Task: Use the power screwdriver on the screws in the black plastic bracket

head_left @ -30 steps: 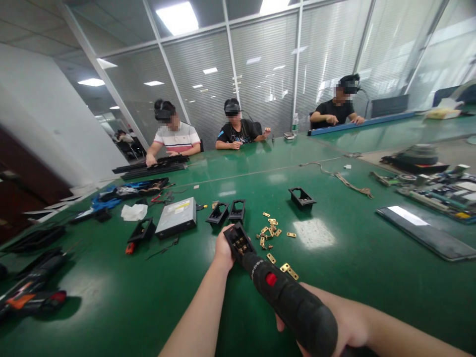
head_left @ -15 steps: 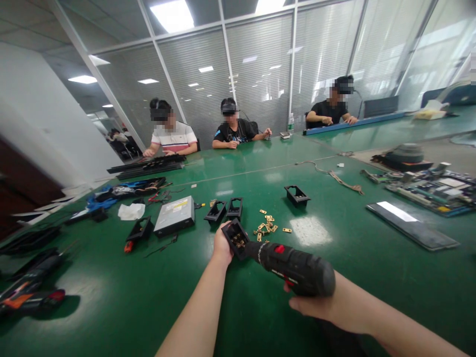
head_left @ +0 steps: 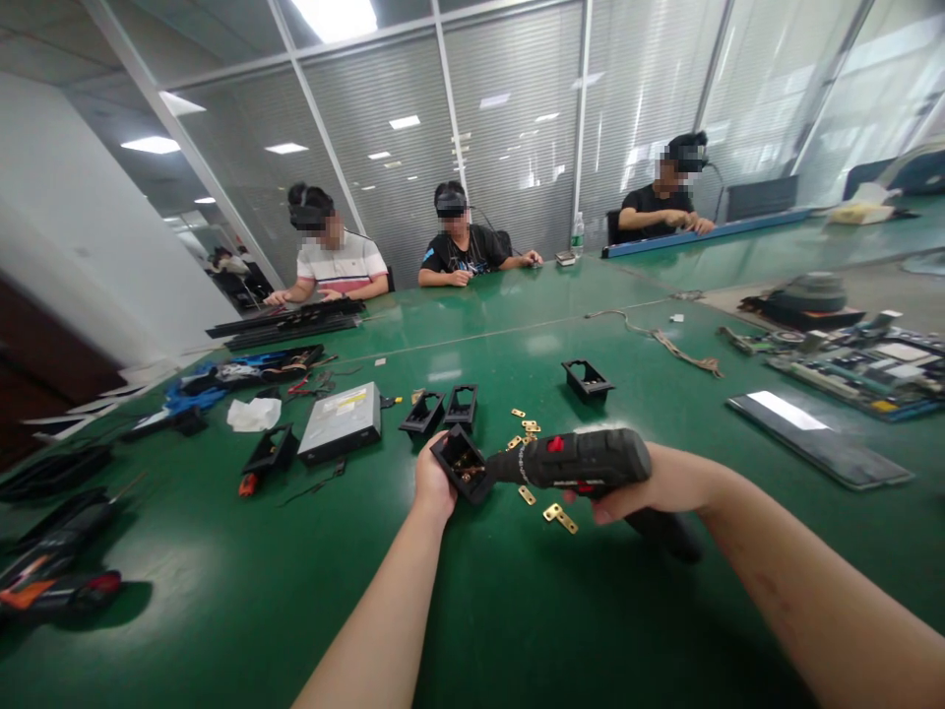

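1. Loose brass plates (head_left: 529, 433) lie scattered on the green table (head_left: 221, 611) just behind the work; two empty black housings (head_left: 443, 408) and a silver drive (head_left: 341, 421) sit beyond, nothing blocking.
2. The left hand (head_left: 433, 484) is closed round a black housing (head_left: 459, 463), held above the table; the right hand (head_left: 650, 483) is clenched on the electric screwdriver (head_left: 583, 459), tip inside the housing.
3. Since half a second ago, the screwdriver has swung level, pointing left.
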A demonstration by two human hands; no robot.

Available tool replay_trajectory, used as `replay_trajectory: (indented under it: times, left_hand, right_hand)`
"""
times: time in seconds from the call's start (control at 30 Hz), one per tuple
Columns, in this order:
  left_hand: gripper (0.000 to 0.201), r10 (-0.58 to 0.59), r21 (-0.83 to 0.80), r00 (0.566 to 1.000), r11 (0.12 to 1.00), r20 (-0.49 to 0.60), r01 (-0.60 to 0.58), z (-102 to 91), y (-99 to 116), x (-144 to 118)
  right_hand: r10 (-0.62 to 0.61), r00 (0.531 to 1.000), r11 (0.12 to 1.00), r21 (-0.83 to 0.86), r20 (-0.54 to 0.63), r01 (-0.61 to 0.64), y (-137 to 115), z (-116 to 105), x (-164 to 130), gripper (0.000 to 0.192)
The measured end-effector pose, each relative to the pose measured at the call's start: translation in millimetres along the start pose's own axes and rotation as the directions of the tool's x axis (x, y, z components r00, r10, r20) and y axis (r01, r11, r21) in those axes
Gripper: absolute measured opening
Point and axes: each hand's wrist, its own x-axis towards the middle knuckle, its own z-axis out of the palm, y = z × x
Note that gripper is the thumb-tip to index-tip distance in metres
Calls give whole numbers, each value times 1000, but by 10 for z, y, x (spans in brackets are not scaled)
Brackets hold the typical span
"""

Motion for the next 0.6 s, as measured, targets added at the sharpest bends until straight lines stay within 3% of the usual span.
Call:
replay_trajectory:
  times: [0.1,0.23,0.43,0.6]
  left_hand:
    - [13,-40,-13,999,999,25,40,-4,9,19]
    - [23,-130,-20,991,991,41,131,6,30,23]
    - [19,-66,-49,998,997,-9,65,44,30,-10]
    - [22,-37,-53,999,998,-12,37,67,33,-45]
  right_hand:
    - [-1,999,1000,15,42,1,54,-123,75,61]
    - [-31,994,998,54,104,26,104,-163,133,62]
    - [-105,967,976,213,232,55,139,-148,190,61]
    - [-177,937,963,249,301,102,178,-225,246,61]
